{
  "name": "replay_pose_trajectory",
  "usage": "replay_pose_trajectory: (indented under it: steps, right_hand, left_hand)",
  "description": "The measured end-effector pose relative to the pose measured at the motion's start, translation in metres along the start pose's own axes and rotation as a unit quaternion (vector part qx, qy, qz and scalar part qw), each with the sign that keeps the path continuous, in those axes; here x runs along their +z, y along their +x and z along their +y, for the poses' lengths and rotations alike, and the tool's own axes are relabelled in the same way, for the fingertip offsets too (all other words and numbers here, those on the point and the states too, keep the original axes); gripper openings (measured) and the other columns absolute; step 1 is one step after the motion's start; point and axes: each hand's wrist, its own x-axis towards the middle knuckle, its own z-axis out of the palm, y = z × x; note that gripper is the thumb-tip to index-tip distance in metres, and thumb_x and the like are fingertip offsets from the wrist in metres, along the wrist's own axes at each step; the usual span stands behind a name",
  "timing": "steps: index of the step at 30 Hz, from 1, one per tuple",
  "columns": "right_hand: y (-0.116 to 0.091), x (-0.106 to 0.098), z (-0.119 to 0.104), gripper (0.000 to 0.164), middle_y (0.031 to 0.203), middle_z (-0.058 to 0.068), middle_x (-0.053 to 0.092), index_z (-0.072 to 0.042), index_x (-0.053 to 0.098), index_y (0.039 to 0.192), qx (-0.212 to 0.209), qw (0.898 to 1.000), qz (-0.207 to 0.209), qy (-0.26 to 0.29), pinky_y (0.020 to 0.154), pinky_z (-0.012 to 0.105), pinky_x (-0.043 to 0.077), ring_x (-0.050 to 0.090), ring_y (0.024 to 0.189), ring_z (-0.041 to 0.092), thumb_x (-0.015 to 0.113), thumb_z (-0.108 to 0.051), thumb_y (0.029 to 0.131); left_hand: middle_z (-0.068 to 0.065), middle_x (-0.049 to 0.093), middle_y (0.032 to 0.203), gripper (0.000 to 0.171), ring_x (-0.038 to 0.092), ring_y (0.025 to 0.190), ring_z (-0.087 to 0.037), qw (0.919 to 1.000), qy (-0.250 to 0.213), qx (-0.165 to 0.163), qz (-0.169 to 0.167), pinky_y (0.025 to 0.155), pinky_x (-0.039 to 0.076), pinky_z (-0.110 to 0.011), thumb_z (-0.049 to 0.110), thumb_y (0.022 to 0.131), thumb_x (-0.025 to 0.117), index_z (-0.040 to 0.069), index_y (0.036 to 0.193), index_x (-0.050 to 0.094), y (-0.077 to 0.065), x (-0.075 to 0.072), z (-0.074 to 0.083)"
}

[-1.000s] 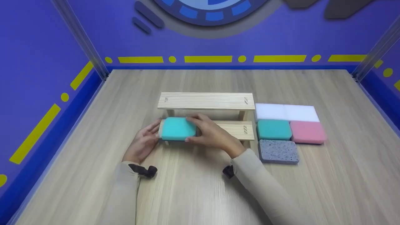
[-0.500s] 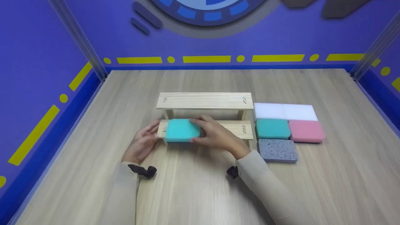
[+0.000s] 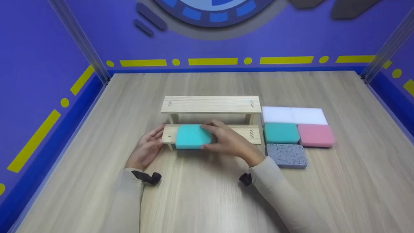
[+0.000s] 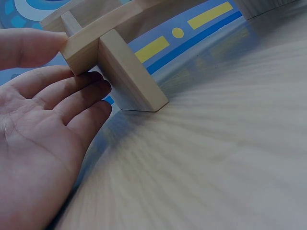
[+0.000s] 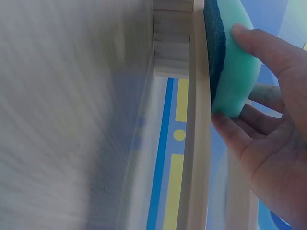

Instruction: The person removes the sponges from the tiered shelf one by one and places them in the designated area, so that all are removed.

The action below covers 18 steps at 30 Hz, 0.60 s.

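Note:
In the head view my right hand (image 3: 230, 139) grips a turquoise sponge (image 3: 193, 136) between thumb and fingers. The sponge lies flat on the front wooden shelf (image 3: 168, 135), left of its middle. Its dark scouring layer (image 5: 217, 52) faces the shelf in the right wrist view. My left hand (image 3: 148, 147) holds the left end of that same shelf. Its thumb (image 4: 36, 48) touches the top corner in the left wrist view, and the fingers (image 4: 79, 96) reach to the end's lower edge and the leg (image 4: 129, 72).
A taller rear shelf (image 3: 212, 104) stands behind the front one. To the right lie two white sponges (image 3: 278, 115), a green sponge (image 3: 282, 133), a pink sponge (image 3: 316, 135) and a speckled grey sponge (image 3: 286, 155). Blue walls (image 3: 38, 81) border the wooden table (image 3: 194, 200).
My right hand has slid the turquoise sponge rightward along the front shelf, uncovering the shelf's left end. My left hand has stayed at that end.

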Motion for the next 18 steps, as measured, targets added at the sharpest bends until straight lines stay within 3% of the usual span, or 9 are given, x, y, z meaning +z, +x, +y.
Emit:
replay_pose_trajectory:
  steps: [3, 9, 18]
  right_hand:
    - [-0.003, -0.002, 0.0, 0.067, 0.136, 0.015, 0.049, -0.003, 0.049, 0.14, 0.001, 1.0, -0.002, -0.003, 0.103, 0.039, 0.045, 0.052, 0.121, 0.026, 0.073, -0.033, 0.085]
    - [-0.01, -0.007, 0.002, 0.069, 0.138, 0.016, 0.047, -0.003, 0.048, 0.14, 0.018, 1.0, -0.01, 0.0, 0.105, 0.041, 0.043, 0.049, 0.125, 0.028, 0.073, -0.033, 0.084]
    - [-0.018, -0.012, 0.007, 0.069, 0.139, 0.014, 0.047, -0.004, 0.047, 0.141, 0.022, 1.0, -0.015, 0.001, 0.104, 0.041, 0.043, 0.049, 0.126, 0.028, 0.072, -0.035, 0.085]
  left_hand:
    - [-0.024, 0.019, 0.157, 0.066, 0.033, 0.141, -0.023, 1.0, 0.008, -0.002, 0.001, 0.107, 0.039, -0.023, -0.013, 0.089, 0.04, -0.007, 0.15, 0.015, 0.0, 0.0, 0.0]
    - [-0.026, 0.018, 0.157, 0.066, 0.048, 0.128, -0.011, 1.0, 0.005, 0.001, -0.004, 0.107, 0.04, -0.023, -0.013, 0.089, 0.039, -0.008, 0.15, 0.014, 0.0, 0.0, 0.0]
    - [-0.028, 0.017, 0.156, 0.066, 0.054, 0.122, -0.009, 0.9997, -0.017, 0.007, -0.013, 0.105, 0.042, -0.023, -0.015, 0.089, 0.038, -0.009, 0.149, 0.014, -0.001, 0.0, 0.0]
